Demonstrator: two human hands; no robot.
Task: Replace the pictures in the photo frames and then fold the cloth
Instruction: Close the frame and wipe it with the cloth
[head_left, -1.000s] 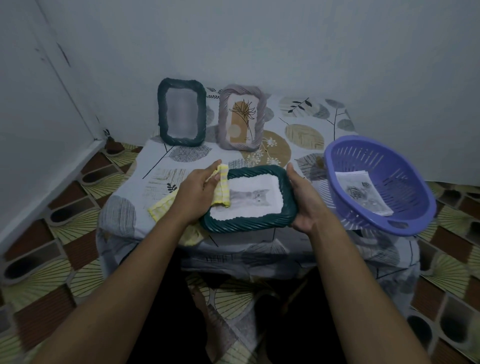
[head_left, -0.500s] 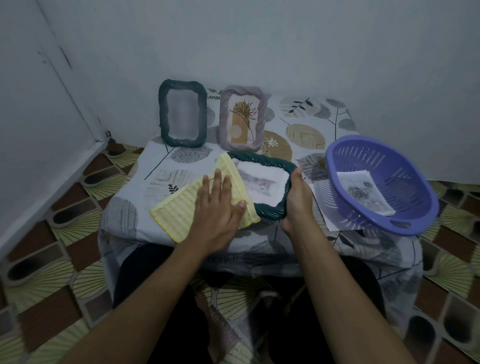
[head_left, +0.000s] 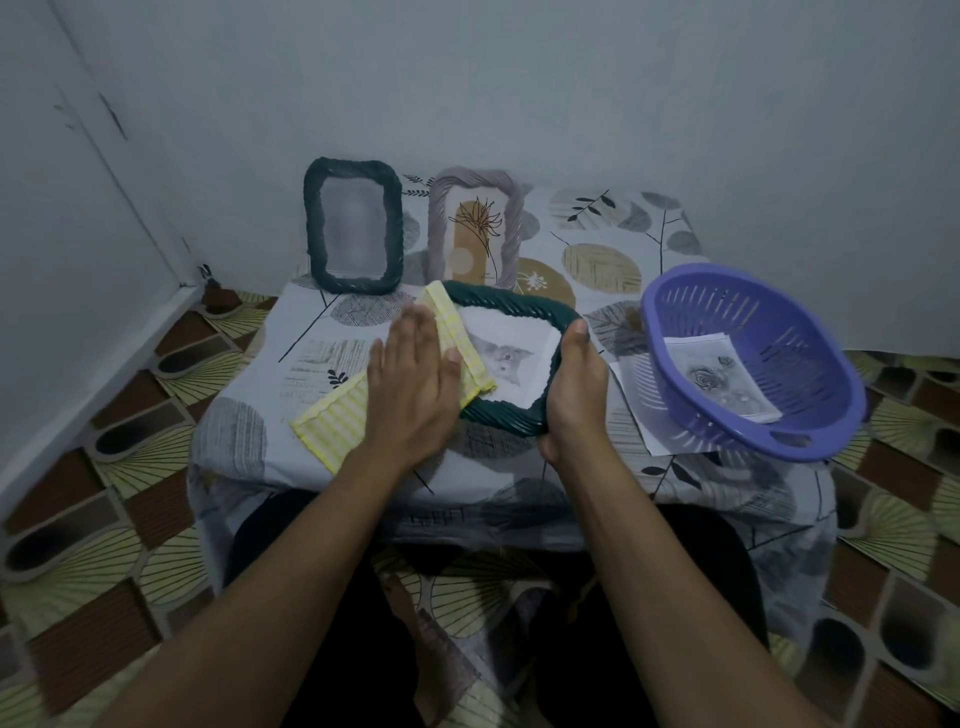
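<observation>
Left hand slid up yellow cloth, flat, fingers straight | right hand grips green frame

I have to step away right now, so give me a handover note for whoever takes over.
Left hand: flat, pressing the yellow cloth against the green frame.
Right hand: grips that frame's right edge, holding it tilted.
Done: a cat picture sits in it.
The dark frame and grey frame stand by the wall; a rose print lies in the purple basket.
Left: stand the frame, fold the cloth. Whether other frames need swapping, I cannot tell.
</observation>
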